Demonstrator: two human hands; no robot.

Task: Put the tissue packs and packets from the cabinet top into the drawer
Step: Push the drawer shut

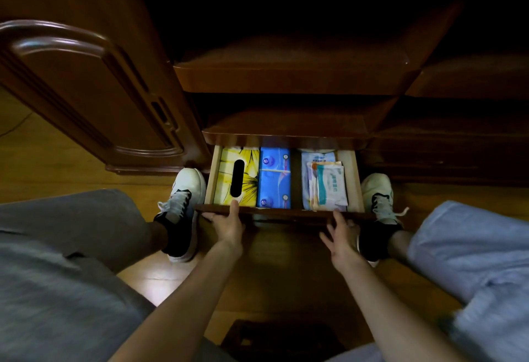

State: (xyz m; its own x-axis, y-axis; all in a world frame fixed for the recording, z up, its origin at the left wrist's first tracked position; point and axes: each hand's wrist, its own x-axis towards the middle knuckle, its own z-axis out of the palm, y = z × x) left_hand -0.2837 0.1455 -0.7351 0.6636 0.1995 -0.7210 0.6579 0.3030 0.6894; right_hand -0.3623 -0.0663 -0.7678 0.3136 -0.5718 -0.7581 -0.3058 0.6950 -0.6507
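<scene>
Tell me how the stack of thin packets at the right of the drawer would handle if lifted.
The stack of thin plastic packets looks flat and wrinkled, so probably floppy and light. Its loosely fanned layers may slide apart, as glossy wrappers tend to be slippery.

No text can be read clearly. The blue tissue pack (274,180) in the drawer (354,178) bears small round logos and faint printing, too blurred to make out. The white-and-teal packet (332,185) on top of the right-hand stack carries large teal characters, likewise illegible from the head view.
</scene>
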